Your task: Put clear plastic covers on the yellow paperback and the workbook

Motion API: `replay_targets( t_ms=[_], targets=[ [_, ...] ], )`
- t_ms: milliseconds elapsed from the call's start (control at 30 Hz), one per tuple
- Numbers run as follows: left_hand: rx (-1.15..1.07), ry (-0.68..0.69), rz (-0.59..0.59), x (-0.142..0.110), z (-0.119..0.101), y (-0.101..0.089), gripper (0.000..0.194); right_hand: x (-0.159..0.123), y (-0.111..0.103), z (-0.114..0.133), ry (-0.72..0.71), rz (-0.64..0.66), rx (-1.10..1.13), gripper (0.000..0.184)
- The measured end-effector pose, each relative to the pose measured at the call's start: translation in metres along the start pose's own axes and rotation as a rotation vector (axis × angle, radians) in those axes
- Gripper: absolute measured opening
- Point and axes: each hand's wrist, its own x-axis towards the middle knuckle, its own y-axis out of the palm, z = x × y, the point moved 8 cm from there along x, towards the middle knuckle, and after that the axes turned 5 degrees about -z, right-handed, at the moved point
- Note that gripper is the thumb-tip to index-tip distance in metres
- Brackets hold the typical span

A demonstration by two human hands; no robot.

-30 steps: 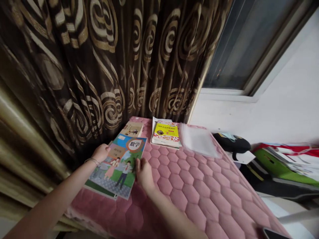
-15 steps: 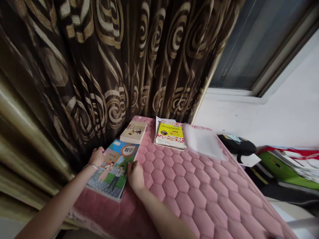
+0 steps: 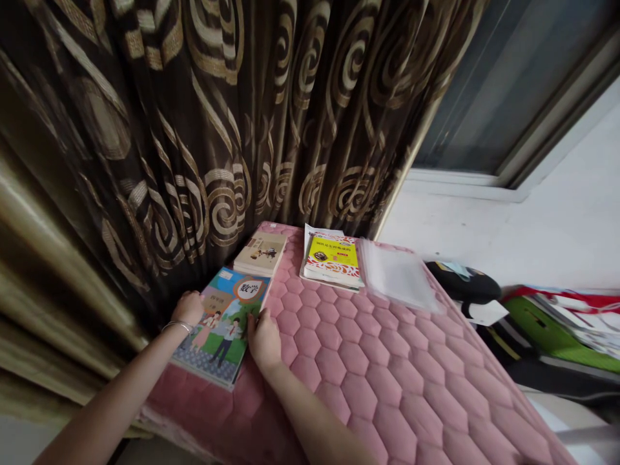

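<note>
head view, from where i stood watching: the person's left hand (image 3: 188,308) sat on the upper left edge of a maths textbook (image 3: 225,326), half curled, its fingers draped over the cover, and the right hand (image 3: 263,339) lay against the book's right edge, its fingers slightly bent. i could not tell whether either hand was pinching the book or only resting on it. the textbook lay flat on a pink quilted mattress (image 3: 368,381), close to a brown swirled curtain (image 3: 203,129). just past the textbook's top edge sat a small paperback (image 3: 260,253), and beyond its top right corner lay a yellow-covered book (image 3: 332,258) and a clear plastic sleeve (image 3: 397,274). the main risk, as i judged it, was a careless shove: pushed forward, the textbook could ride up onto the paperback, and pushed left, it could catch in the curtain folds. it could also skew on the soft quilting if one hand pressed harder than the other. counted up: two hands, one bangle (image 3: 177,326), three books, one sleeve, one curtain.
</note>
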Motion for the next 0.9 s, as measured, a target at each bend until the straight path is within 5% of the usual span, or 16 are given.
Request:
replay_targets(
  t_ms=[200,467,900],
  targets=[
    [-0.008,-0.015,0.028,-0.001,0.0,0.001,0.041,-0.007,0.003,-0.009,0.055,0.001,0.091,0.03],
    [-0.024,-0.06,0.103,-0.003,0.002,0.006,0.041,-0.009,0.007,0.001,0.061,0.229,-0.172,0.041],
    [-0.025,-0.067,0.123,-0.009,-0.004,-0.004,0.029,-0.008,0.005,0.005,-0.006,0.239,-0.251,0.051]
  ],
)
